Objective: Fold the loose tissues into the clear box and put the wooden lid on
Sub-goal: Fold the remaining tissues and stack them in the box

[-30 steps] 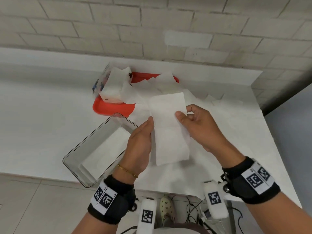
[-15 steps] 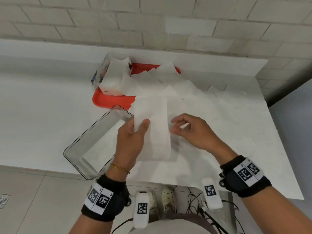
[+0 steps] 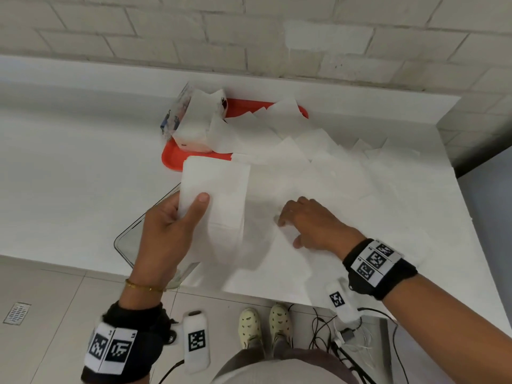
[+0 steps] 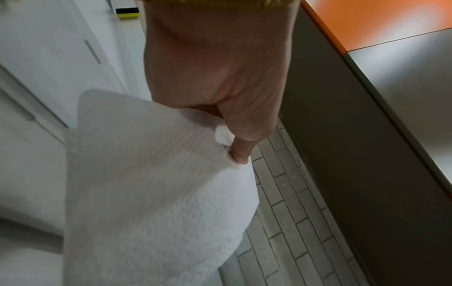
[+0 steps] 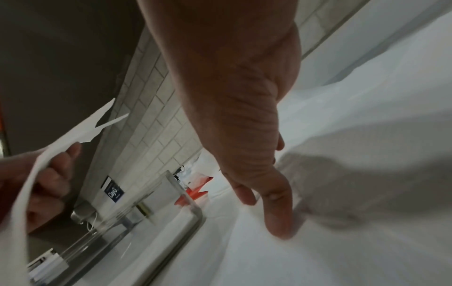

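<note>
You face a pale brick wall (image 3: 249, 31) behind a white counter (image 3: 69, 167) with a low raised back edge. Below, beige floor tiles (image 3: 50, 295) carry a metal drain grate (image 3: 16, 313) and loose black cables (image 3: 327, 333).

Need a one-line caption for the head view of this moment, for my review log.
Left hand holds a folded tissue over the clear box; right hand reaches onto loose tissues.

Head downward; wrists close, perhaps tilted
</note>
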`<control>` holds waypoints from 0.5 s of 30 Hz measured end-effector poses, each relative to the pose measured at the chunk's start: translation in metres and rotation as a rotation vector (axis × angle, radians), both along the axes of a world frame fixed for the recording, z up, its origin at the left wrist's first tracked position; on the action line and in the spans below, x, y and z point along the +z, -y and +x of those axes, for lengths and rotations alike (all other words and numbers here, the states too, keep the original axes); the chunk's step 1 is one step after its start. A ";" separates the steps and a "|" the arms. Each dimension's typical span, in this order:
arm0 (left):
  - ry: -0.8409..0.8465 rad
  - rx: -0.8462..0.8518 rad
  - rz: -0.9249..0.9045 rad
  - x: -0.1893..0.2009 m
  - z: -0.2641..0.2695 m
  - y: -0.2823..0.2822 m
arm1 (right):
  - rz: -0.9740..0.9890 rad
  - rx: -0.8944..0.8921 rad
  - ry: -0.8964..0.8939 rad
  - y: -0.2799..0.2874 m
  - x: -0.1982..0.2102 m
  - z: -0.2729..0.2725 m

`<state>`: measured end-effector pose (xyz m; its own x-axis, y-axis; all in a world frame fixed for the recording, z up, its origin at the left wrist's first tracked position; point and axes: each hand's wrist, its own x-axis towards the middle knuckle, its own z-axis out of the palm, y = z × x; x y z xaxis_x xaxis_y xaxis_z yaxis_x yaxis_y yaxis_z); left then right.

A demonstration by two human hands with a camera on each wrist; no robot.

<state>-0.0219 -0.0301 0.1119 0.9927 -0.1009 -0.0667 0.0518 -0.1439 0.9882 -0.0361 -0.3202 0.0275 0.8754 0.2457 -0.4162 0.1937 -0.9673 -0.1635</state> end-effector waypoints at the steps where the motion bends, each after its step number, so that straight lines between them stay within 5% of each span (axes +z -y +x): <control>1: -0.011 -0.005 -0.002 -0.001 -0.001 -0.001 | 0.004 0.009 -0.005 0.004 0.003 0.003; 8: -0.050 0.003 -0.053 -0.007 -0.005 0.003 | 0.031 0.076 -0.086 0.007 0.006 0.012; 15: -0.107 -0.034 -0.146 -0.008 -0.009 0.009 | 0.184 -0.062 -0.180 -0.008 0.011 0.009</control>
